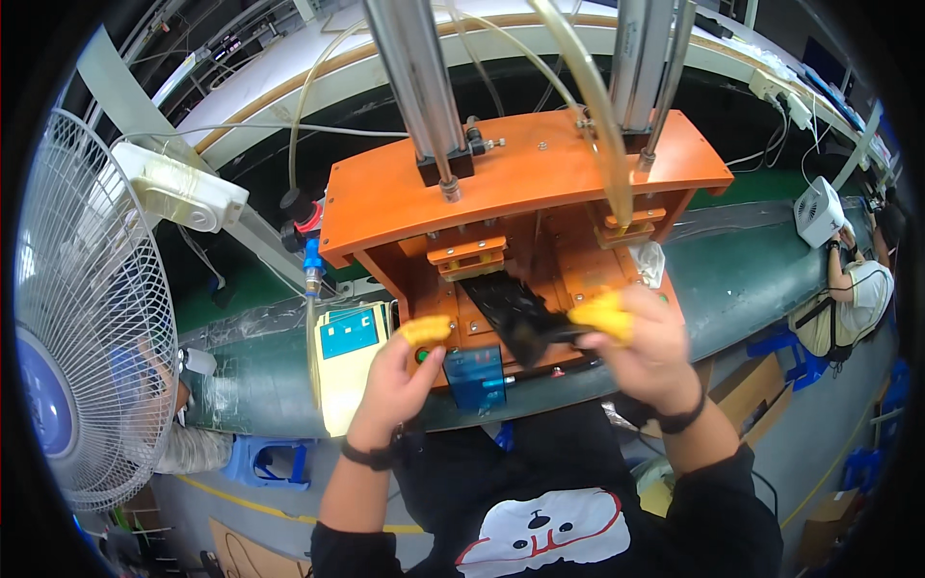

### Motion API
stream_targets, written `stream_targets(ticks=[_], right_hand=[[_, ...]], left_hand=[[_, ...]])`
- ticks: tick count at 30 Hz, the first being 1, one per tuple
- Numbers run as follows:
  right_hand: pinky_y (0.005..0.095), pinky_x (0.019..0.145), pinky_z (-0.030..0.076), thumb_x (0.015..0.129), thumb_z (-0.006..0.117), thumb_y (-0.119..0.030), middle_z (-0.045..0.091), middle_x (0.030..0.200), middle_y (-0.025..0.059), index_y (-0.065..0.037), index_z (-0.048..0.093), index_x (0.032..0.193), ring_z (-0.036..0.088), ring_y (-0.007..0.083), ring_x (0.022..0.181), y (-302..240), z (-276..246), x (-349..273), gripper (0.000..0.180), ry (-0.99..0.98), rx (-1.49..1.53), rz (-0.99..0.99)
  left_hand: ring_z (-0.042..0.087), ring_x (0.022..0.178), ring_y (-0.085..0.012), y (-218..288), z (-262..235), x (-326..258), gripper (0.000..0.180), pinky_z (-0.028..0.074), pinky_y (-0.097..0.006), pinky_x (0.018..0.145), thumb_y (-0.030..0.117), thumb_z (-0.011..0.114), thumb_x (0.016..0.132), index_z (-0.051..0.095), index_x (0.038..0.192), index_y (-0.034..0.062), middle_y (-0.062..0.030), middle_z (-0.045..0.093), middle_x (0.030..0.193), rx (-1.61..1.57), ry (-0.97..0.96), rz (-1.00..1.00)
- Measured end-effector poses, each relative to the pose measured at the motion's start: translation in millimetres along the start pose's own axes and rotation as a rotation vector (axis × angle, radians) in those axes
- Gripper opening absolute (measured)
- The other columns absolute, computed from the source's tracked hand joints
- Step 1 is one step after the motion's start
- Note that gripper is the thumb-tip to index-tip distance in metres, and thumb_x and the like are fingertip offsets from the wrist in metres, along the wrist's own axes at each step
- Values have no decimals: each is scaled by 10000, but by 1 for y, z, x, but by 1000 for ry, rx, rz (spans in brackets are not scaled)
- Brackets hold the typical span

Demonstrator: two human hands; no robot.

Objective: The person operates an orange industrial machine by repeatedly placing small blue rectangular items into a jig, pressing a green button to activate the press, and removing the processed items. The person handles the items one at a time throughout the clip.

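An orange bench press [528, 144] stands before me with two upright metal cylinders [416, 77]. My right hand [641, 342], yellow finger covers on its fingertips, grips the right end of a black, flat, ragged-looking thing [511, 313]. That thing is blurred by motion and its exact kind does not show. It slants across the press bed, its far end below the left press head [467, 255]. My left hand [400, 371], also with yellow finger covers, is at the press's front left corner beside a green button [422, 356]. Its thumb and fingers are apart, holding nothing.
Yellow sheets with a blue panel [349, 332] lie left of the press. A blue box [474, 378] sits on its front. A large fan [96, 308] stands at far left. Clear hoses [583, 87] hang above. At right, another person sits by a white fan [819, 212].
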State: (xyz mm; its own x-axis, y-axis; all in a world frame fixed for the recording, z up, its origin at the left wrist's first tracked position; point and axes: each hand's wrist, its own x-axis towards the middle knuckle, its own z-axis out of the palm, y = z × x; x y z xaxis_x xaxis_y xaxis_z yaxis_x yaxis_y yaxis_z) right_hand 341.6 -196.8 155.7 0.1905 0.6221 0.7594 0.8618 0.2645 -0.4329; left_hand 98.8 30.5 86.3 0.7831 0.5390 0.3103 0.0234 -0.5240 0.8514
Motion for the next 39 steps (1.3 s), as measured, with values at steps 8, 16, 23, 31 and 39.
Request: stream_targets(ticks=[8, 16, 23, 31, 39], right_hand=[[414, 973, 590, 1102, 636, -263, 737, 1266, 101, -30, 659, 1332, 731, 219, 1059, 79, -130, -173, 328, 861, 987, 651], [336, 853, 572, 1094, 660, -307, 746, 1163, 78, -67, 683, 1242, 720, 182, 1014, 222, -164, -316, 283, 1362, 1055, 892], [304, 829, 537, 1108, 631, -371, 759, 1099, 82, -81, 653, 1192, 719, 178, 958, 359, -114, -260, 302, 1208, 881, 1067], [262, 429, 443, 1066, 646, -353, 704, 843, 82, -35, 622, 1240, 628, 134, 559, 392, -49, -106, 363, 278, 406, 1335], [250, 401, 406, 1050, 658, -326, 687, 850, 47, -71, 664, 1146, 590, 102, 517, 338, -78, -148, 272, 217, 356, 1378]], left_hand=[[651, 1209, -445, -10, 10, 102, 245, 537, -489, 1006, 148, 645, 981, 732, 1174, 25, -230, 710, 1271, 483, -87, -108], [623, 1303, -362, -84, 11, 149, 351, 520, -435, 1092, 190, 672, 987, 681, 1328, 104, -160, 701, 1361, 678, -71, 14], [635, 1284, -361, -80, 17, 164, 336, 527, -433, 1075, 184, 689, 981, 687, 1304, 90, -161, 710, 1337, 687, -112, -19], [649, 1261, -359, -76, 14, 164, 321, 535, -431, 1056, 177, 708, 973, 693, 1276, 74, -163, 720, 1308, 692, -155, -68], [664, 1238, -357, -74, 16, 160, 306, 542, -428, 1036, 171, 727, 965, 700, 1248, 58, -165, 729, 1280, 664, -152, -59]])
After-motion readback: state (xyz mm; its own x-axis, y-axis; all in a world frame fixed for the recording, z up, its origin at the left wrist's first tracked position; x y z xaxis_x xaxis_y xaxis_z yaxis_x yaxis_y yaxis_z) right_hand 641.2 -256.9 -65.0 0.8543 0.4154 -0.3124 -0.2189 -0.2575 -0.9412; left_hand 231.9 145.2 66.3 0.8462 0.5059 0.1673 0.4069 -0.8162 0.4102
